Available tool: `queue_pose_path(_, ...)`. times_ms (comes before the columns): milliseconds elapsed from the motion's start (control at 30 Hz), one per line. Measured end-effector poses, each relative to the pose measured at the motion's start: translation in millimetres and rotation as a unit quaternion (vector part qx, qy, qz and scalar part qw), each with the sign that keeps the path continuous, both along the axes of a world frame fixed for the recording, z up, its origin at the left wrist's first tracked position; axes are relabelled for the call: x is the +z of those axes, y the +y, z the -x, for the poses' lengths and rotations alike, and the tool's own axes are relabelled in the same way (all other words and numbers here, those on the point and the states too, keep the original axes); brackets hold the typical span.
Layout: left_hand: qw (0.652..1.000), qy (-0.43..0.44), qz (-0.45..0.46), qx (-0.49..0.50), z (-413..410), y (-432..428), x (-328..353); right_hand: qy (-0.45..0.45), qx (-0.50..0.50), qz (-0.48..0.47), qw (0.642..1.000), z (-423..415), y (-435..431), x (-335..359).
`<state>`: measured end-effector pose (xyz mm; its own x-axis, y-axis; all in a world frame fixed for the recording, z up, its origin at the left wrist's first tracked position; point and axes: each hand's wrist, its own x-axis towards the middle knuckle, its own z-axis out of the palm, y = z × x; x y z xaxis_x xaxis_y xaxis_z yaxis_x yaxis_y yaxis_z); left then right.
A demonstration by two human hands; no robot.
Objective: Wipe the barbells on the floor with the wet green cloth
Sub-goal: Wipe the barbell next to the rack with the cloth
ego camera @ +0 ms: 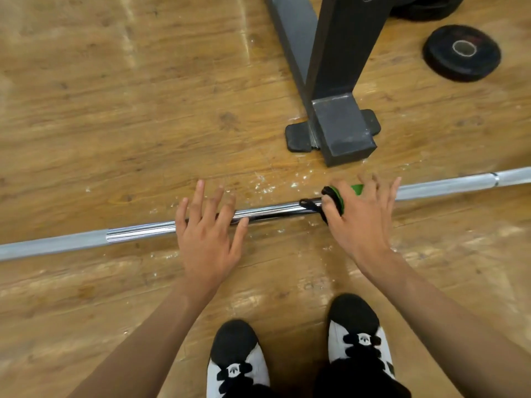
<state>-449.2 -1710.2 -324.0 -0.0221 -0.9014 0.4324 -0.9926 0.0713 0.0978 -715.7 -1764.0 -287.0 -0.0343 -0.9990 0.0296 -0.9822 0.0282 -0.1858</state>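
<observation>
A long chrome barbell lies across the wooden floor from lower left to upper right. My left hand rests flat on its shiny middle section, fingers straight and spread. My right hand presses the green cloth with a black edge down onto the bar further right, fingers straight and fanned out. Most of the cloth is hidden under that hand; only a green corner and a dark strip by the thumb show.
A dark grey steel rack post with a rubber foot stands just beyond the bar. A black weight plate lies at the upper right. My two black-and-white shoes stand just behind the bar. White specks dot the floor near the bar.
</observation>
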Motion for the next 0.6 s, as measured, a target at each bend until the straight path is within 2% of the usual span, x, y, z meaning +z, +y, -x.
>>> queue_pose_path(100,1.0,-0.007,-0.007,-0.002,1.0,3.7,-0.2,-0.01,0.021,-0.014,1.0,-30.0,13.0,5.0)
queue_pose_path(233,1.0,-0.018,-0.012,0.001,0.3,10.8,-0.6,-0.044,0.147,0.023,0.988,-93.7,28.1,-0.8)
queue_pose_path(333,0.999,-0.029,-0.009,-0.01,-0.7,16.3,-3.4,-0.041,0.215,0.05,0.975,-82.9,30.3,-8.1)
queue_pose_path(367,0.999,-0.028,-0.009,-0.014,-0.8,17.9,-4.6,-0.035,0.2,0.063,0.977,-63.6,31.1,-11.2)
queue_pose_path(500,0.999,-0.035,0.01,-0.018,0.5,22.3,-8.8,-0.04,0.018,0.109,0.993,22.2,28.1,-19.5)
queue_pose_path(600,0.999,-0.033,0.013,-0.013,1.5,22.8,-9.6,-0.049,0.004,0.087,0.995,14.2,26.7,-13.1)
